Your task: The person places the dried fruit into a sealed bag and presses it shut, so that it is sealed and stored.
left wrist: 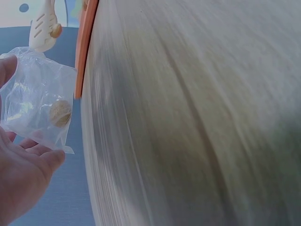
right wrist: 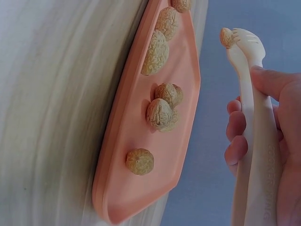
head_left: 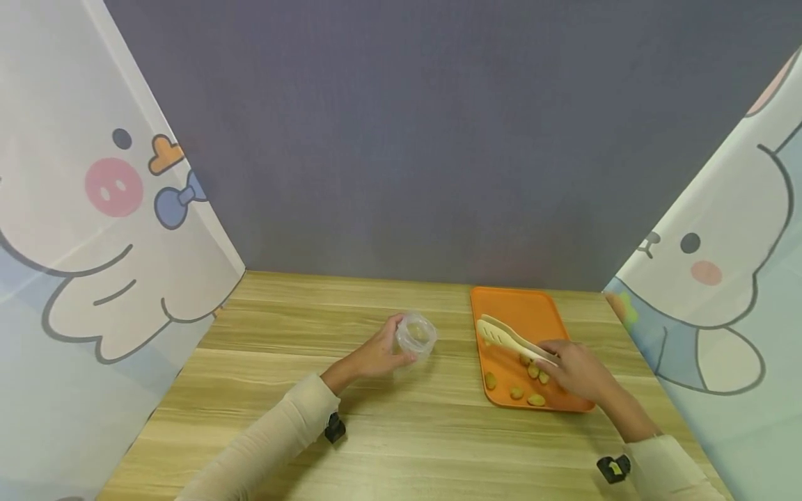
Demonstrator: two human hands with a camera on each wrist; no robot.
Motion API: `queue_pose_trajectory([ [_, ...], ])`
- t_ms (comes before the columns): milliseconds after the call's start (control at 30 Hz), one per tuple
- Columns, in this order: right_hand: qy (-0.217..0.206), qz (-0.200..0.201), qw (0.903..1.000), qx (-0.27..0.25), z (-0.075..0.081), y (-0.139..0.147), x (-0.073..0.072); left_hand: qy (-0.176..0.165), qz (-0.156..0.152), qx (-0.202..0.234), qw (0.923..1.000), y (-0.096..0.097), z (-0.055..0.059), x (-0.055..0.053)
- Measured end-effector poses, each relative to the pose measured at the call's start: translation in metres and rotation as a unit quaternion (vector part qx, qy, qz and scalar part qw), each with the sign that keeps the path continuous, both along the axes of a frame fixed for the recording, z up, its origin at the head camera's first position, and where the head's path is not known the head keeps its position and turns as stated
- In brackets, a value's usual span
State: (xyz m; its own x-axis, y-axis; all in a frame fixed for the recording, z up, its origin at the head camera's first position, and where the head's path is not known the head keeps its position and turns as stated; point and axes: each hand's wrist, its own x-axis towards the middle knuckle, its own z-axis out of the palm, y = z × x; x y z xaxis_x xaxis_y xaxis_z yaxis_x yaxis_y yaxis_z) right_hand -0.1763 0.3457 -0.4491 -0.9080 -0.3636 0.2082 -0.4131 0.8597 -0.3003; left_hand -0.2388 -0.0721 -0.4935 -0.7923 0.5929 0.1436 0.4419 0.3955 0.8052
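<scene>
Gripping tongs (right wrist: 265, 155) and plastic bag (left wrist: 33, 96)

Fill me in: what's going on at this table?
A person is handling walnuts with tongs. The right hand grips cream tongs, with one walnut between their tips, raised off the orange tray. The left hand holds a clear plastic bag, and a walnut shows inside it. Several more walnuts lie on the tray, which sits on the wooden table.
</scene>
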Motion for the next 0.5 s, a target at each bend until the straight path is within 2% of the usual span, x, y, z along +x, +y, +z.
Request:
queue_pose_trajectory([
  [167,0.007,0.003,1.0,0.004,0.0,-0.002,-0.002,-0.005,0.002,-0.001,1.0,0.001,0.0,0.0],
  [500,-0.013,0.015,0.9996,-0.021,0.002,-0.015,-0.008,0.001,-0.005,-0.002,1.0,0.002,-0.001,-0.001],
])
